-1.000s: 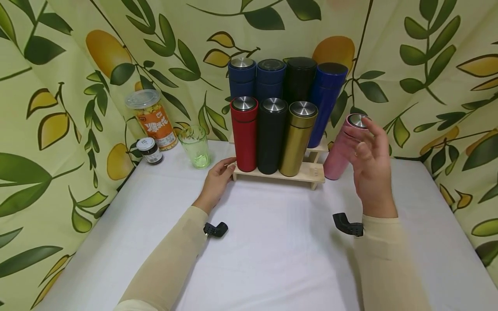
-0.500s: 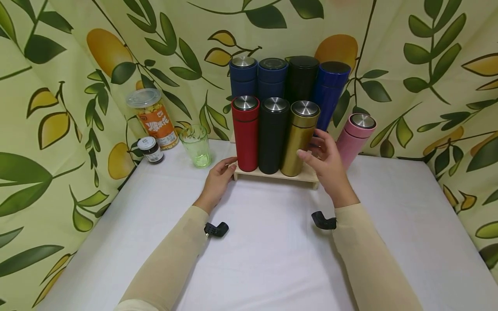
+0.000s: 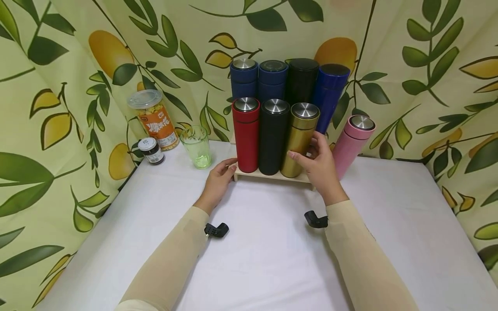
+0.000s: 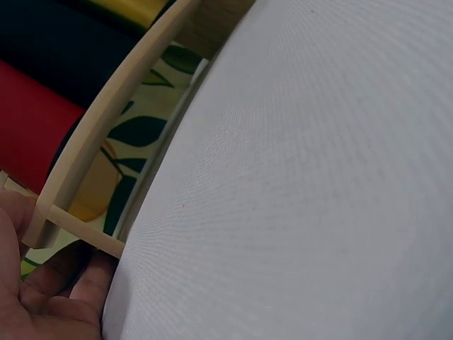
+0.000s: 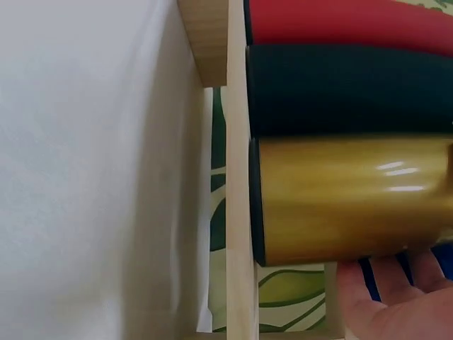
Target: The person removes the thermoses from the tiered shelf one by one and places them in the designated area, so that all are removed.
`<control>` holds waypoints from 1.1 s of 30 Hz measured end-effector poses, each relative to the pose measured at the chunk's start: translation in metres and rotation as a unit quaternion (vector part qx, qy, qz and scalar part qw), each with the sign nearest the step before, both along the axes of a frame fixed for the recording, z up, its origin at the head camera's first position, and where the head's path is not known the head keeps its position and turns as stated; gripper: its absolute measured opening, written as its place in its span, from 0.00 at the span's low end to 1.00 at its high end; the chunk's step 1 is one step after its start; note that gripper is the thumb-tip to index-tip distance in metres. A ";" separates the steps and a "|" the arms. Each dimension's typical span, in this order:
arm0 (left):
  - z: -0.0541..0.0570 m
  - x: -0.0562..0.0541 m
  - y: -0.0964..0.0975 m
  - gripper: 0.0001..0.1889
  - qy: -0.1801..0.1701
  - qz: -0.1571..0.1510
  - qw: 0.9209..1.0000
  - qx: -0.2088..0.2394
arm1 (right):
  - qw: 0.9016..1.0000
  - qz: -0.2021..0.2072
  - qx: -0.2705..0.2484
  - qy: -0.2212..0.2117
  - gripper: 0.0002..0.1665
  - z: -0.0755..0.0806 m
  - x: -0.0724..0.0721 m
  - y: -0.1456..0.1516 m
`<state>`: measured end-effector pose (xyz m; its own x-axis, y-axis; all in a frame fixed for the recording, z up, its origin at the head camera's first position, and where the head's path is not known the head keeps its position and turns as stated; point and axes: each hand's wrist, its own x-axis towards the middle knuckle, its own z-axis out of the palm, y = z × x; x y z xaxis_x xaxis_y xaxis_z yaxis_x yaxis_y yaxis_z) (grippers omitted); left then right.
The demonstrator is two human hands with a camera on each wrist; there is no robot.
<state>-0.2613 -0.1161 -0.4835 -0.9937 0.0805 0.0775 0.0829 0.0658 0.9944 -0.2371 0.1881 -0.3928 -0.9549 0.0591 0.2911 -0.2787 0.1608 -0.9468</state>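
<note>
In the head view my right hand (image 3: 322, 168) grips a gold thermos flask (image 3: 294, 142), thumb on its front and fingers along its right side. Those fingers also show against the gold flask (image 5: 340, 198) in the right wrist view. My left hand (image 3: 216, 183) holds the left end of a wooden two-step rack (image 3: 268, 174); close up, the thumb lies by the shelf end and fingers curl behind the rack's leg (image 4: 85, 230). A red flask (image 3: 247, 138) and a black flask (image 3: 273, 142) stand left of the gold one on the lower step.
Behind stand two navy flasks (image 3: 244, 82), a black flask (image 3: 302, 80) and a blue flask (image 3: 330, 90). A pink flask (image 3: 352, 142) is right of the rack. A green glass (image 3: 196, 147), a small jar (image 3: 151, 151) and a snack tub (image 3: 157, 121) are at left.
My right hand has moved left from the pink flask to the gold one and closed its grip there. The left hand stays at the rack's end.
</note>
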 end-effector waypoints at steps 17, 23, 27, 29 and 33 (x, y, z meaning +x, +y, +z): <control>-0.002 0.000 -0.002 0.20 -0.005 -0.002 1.000 -0.003 | 0.997 -0.048 -0.008 0.063 0.43 0.033 0.027 0.020; 0.000 0.000 -0.002 0.20 -0.006 -0.008 1.000 0.007 | 0.995 -0.075 -0.004 0.069 0.42 0.049 0.040 0.033; 0.001 0.001 -0.001 0.20 -0.009 -0.008 1.000 0.009 | 0.991 -0.083 -0.030 0.098 0.41 0.060 0.049 0.044; 0.002 0.001 0.000 0.20 -0.010 -0.006 1.000 0.006 | 0.990 -0.084 -0.049 0.106 0.42 0.065 0.053 0.050; 0.002 0.002 0.000 0.20 -0.010 -0.002 1.000 0.000 | 0.987 -0.093 -0.074 0.104 0.43 0.072 0.060 0.062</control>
